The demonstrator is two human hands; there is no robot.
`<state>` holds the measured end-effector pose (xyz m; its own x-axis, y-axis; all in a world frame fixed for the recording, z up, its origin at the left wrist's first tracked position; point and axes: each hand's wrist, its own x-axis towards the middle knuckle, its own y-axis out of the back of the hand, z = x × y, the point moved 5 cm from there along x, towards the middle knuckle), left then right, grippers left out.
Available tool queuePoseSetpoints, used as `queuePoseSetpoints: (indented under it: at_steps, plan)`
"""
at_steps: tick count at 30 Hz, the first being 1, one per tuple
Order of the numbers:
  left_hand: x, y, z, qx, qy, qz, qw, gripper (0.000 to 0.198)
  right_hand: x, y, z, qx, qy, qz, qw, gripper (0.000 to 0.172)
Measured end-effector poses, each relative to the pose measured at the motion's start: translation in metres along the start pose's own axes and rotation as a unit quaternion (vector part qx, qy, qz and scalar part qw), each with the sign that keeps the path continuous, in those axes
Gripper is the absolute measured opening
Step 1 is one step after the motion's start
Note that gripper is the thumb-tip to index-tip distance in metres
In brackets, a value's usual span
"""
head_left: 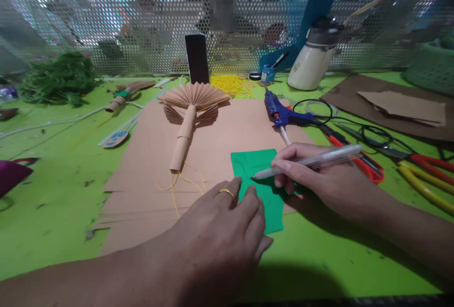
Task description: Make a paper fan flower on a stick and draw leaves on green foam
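Observation:
A green sheet [271, 203] lies on brown paper sheets [142, 160], with faint drawn lines on it. My right hand [319, 174] grips a clear pen [319, 156], whose tip touches the green sheet. Resting on the sheet's left part is my left hand [227, 222], its fingers spread and bent, a ring on one of them, pressing the sheet flat. Left of the green sheet lies a folded paper fan piece [195, 96] with a rolled brown handle and yellow strings at its lower end.
Behind the sheets are a blue glue gun [283, 113], an upright phone [197, 58], yellow strands [230, 85] and a white jug [312, 58]. Scissors [418, 158] and a red cutter [367, 165] lie right. Green strands [60, 80] and a smaller paper piece [118, 101] sit left.

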<state>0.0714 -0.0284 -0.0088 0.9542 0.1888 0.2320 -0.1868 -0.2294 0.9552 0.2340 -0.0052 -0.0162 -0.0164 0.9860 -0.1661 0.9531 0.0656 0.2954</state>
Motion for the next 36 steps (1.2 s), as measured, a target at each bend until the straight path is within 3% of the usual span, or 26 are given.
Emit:
queuePoseSetpoints:
  at_steps: [4, 8, 12, 16, 25, 36]
  plan:
    - [0.001, 0.000, -0.002, -0.003, 0.011, -0.009, 1.000, 0.030, 0.000, -0.001, 0.002, 0.010, -0.035, -0.006, 0.999, 0.025]
    - [0.003, 0.004, -0.002, -0.010, 0.018, -0.021, 1.000, 0.031, 0.000, 0.003, -0.001, -0.023, -0.008, -0.005, 1.000, 0.021]
    - [0.003, 0.003, -0.005, -0.029, 0.034, -0.048, 0.998, 0.033, 0.001, 0.012, -0.002, -0.072, 0.029, 0.037, 0.996, 0.019]
    - [0.003, 0.000, -0.006, -0.035, 0.026, -0.026, 0.999, 0.032, 0.001, 0.018, 0.002, -0.075, 0.039, 0.072, 0.994, 0.022]
    - [0.002, -0.001, -0.004, -0.034, 0.046, -0.055, 0.997, 0.034, -0.002, 0.006, 0.003, 0.005, 0.004, 0.013, 1.000, 0.024]
    - [0.001, 0.000, -0.006, -0.011, 0.022, 0.006, 1.000, 0.032, 0.000, 0.002, -0.004, -0.040, 0.053, -0.012, 0.998, 0.019]
